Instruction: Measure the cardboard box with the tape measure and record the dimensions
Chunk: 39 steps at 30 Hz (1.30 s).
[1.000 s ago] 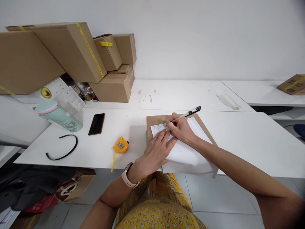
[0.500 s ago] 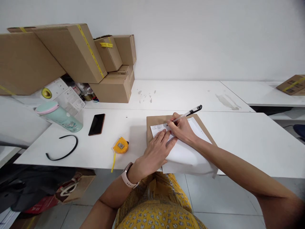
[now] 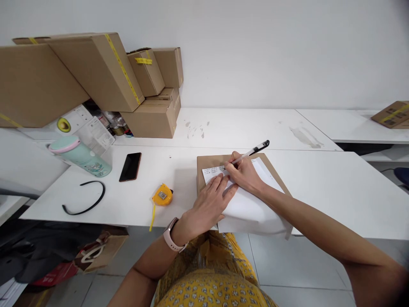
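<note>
A flat brown cardboard box (image 3: 209, 162) lies on the white table (image 3: 335, 187) in front of me, with a white sheet of paper (image 3: 246, 204) on top. My right hand (image 3: 244, 172) is closed on a black-capped pen (image 3: 252, 152), its tip on the small written lines at the paper's upper left. My left hand (image 3: 209, 204) lies flat with fingers stretched out, pressing the paper down just left of the pen tip. A pink watch sits on that wrist.
A yellow tape measure (image 3: 162, 195), a black phone (image 3: 130, 166), a black headband (image 3: 84, 202) and a mint bottle (image 3: 81, 155) lie to the left. Stacked cardboard boxes (image 3: 96, 72) fill the back left. Another box (image 3: 391, 114) sits far right. Bags lie on the floor.
The pen and my right hand shift only slightly over the written lines. My left hand stays where it was on the paper.
</note>
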Available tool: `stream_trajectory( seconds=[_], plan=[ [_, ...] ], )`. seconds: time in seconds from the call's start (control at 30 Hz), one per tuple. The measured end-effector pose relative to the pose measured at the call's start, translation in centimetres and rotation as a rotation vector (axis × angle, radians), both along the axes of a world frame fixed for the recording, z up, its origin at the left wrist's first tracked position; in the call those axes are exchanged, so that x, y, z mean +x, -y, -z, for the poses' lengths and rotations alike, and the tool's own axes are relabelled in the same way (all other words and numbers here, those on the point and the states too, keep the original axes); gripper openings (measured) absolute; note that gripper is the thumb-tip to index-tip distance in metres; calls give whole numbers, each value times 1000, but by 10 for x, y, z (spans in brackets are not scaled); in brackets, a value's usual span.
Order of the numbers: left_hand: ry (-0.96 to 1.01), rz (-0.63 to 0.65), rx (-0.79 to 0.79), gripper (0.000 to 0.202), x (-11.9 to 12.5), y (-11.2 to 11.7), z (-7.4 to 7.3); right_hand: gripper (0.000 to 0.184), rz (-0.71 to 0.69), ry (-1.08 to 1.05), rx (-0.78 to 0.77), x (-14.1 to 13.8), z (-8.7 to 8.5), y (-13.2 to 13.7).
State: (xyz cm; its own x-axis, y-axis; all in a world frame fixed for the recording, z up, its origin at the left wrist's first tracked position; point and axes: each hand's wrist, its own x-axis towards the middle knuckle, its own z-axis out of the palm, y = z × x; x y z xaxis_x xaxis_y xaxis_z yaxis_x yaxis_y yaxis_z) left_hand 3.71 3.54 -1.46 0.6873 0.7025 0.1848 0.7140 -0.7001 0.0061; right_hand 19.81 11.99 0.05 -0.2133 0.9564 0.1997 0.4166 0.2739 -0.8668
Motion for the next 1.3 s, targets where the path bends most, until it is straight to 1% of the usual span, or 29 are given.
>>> stream_trajectory(
  seconds=[0.13, 0.33, 0.67, 0.8, 0.9, 1.13, 1.3],
  plan=[
    [-15, -3, -11, 105, 0, 0, 0, 20, 3, -6, -4, 1, 1, -1],
    [10, 3, 1, 106, -1, 0, 2, 20, 28, -20, -3, 1, 2, -1],
    [-12, 1, 2, 110, 0, 0, 1, 18, 8, -37, -27, 2, 2, -3],
    [-3, 11, 4, 104, -1, 1, 0, 18, -13, -67, -57, 6, 2, -6],
    [6, 11, 8, 101, -2, 1, 0, 18, -26, -47, -28, 8, 2, -7],
    [18, 11, -7, 103, -2, 1, 1, 18, -31, 3, 14, 8, 5, -6],
    [14, 10, -10, 102, -2, 0, 2, 20, -16, 13, -7, 7, 1, -4]
  ],
)
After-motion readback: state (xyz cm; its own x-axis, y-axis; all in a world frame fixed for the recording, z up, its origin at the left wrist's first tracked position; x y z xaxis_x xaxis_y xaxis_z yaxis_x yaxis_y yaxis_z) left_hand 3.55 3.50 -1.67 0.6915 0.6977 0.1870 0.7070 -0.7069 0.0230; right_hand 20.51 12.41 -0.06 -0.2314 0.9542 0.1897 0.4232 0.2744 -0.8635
